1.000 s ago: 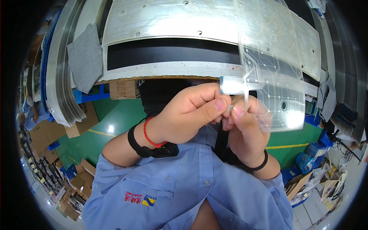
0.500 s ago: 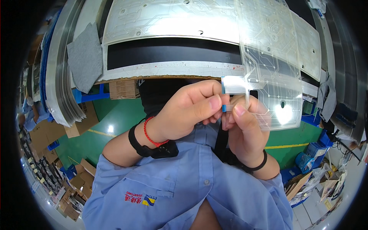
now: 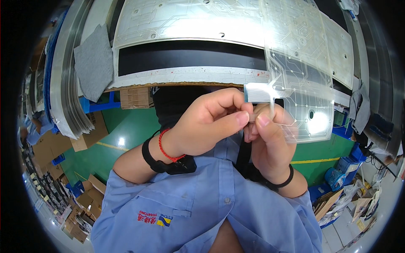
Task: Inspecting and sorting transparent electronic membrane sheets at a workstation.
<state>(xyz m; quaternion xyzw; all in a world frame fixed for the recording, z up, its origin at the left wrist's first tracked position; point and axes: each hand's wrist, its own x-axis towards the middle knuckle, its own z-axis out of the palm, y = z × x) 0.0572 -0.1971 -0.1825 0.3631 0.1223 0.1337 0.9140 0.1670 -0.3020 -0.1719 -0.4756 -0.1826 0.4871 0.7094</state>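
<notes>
A clear flexible membrane circuit sheet with silver traces hangs over the bench edge at the right. Two short ribbon tails stick out from its left side. The wider upper tail is striped, has a blue end and is free of my fingers. My left hand pinches the end of the narrow lower tail between thumb and forefinger, hiding its tip. Close beside it, my right hand is closed on the same tail nearer the sheet, thumb on top. The other fingers of both hands are curled, partly hidden behind.
More printed clear sheets lie on the bench, above a black strip. A grey cloth and a stack of thin sheets are at the left. Cardboard boxes stand on the floor; a blue fan stands lower right.
My left thumb has slid slightly right, over the lower tail's blue end, which showed before and is now covered. The sheet has shifted a little; my right hand has stayed nearly in place.
</notes>
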